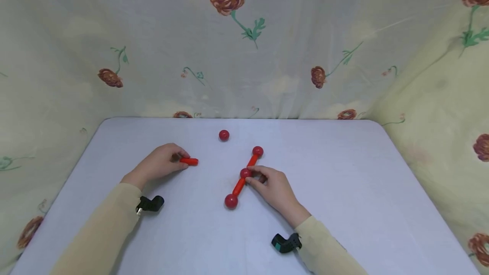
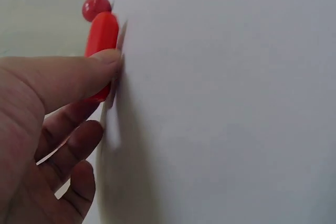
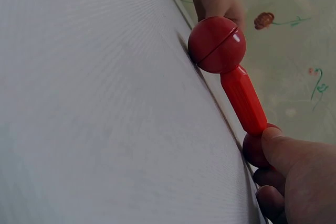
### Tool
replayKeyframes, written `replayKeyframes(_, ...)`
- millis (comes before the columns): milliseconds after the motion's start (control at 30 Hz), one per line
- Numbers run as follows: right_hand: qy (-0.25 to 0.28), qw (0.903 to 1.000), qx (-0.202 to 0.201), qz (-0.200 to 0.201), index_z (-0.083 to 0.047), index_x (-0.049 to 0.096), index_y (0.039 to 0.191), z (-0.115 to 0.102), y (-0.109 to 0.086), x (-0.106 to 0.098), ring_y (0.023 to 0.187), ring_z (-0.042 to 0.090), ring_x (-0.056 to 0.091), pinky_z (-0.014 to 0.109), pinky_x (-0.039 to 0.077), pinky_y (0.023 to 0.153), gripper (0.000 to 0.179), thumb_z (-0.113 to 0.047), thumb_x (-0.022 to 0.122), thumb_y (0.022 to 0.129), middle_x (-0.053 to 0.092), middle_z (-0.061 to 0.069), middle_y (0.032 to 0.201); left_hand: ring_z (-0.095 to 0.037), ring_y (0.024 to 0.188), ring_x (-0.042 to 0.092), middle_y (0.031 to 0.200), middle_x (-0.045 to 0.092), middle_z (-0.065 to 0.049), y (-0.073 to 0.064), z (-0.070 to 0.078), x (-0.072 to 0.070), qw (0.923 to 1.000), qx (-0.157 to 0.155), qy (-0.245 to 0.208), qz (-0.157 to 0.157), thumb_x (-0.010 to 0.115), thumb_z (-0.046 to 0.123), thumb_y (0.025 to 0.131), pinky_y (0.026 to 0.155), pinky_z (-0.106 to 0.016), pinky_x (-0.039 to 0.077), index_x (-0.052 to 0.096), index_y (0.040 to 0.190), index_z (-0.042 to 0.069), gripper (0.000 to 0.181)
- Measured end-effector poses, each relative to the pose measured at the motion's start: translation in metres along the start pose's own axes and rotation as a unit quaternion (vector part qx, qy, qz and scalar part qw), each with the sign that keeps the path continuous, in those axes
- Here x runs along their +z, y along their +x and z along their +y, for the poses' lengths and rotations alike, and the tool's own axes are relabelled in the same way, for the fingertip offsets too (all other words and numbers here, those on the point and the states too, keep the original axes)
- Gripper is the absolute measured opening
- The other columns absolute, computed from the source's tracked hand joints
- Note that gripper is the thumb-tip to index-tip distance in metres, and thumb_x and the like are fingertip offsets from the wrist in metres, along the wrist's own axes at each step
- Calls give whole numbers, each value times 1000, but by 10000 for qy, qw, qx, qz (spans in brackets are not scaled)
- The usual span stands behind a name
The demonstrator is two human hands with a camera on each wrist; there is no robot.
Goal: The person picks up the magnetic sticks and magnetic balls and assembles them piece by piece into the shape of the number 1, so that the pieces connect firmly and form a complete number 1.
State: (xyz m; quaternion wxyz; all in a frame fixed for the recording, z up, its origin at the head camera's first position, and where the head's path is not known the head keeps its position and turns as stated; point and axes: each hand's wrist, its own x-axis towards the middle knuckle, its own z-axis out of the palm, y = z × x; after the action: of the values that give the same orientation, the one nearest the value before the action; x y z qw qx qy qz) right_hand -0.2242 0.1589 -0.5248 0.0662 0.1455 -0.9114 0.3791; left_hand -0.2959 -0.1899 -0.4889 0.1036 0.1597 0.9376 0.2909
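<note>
My left hand (image 1: 165,161) pinches a short red rod (image 1: 189,161) between thumb and fingers, low over the left half of the table. In the left wrist view the thumb lies across the faceted rod (image 2: 103,38). Right of it, my right hand (image 1: 276,188) grips the middle ball (image 1: 245,173) of a joined chain. That chain has a red rod (image 1: 253,160) leading to a far ball (image 1: 257,151) and another rod (image 1: 239,186) leading to a near ball (image 1: 231,201). The right wrist view shows a seam round the near ball (image 3: 217,44); fingers partly hide the middle one.
A loose red ball (image 1: 223,135) lies near the back of the white table (image 1: 344,160). Flowered cloth (image 1: 267,75) hangs behind and along the sides. Black wrist cameras (image 1: 150,203) sit at both sleeves.
</note>
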Motion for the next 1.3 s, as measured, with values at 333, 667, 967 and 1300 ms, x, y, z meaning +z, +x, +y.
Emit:
replayKeyframes(333,-39,10000,1,21,-23,72,119,0,0,-1,73,5,55,25,49,64,31,-29,77,88,64,-16,91,-25,101,56,110,65,-2,-28,21,10,9947,-690,-472,596,77,25,88,85,-42,51,69,114,16,29)
replayKeyframes(667,-34,10000,67,47,-22,72,118,2,1,-1,71,6,55,26,48,62,32,-30,77,88,62,-15,84,-24,100,58,111,62,-2,-52,39,21,9841,-1080,-1054,935,77,31,88,73,-35,52,68,114,17,31)
replayKeyframes(967,-114,9998,-7,154,-21,72,119,3,6,-3,72,8,55,26,48,62,32,-28,77,88,63,-13,86,-19,89,58,98,64,2,-64,65,50,9792,-847,-1472,1114,78,27,86,70,-32,51,69,108,19,25)
replayKeyframes(1300,-184,9998,-36,78,-20,72,120,5,12,-1,75,8,55,26,49,65,32,-28,76,89,66,-10,92,-13,81,58,86,63,9,-67,71,84,9779,-546,-1619,1204,78,28,84,72,-34,47,69,97,23,17)
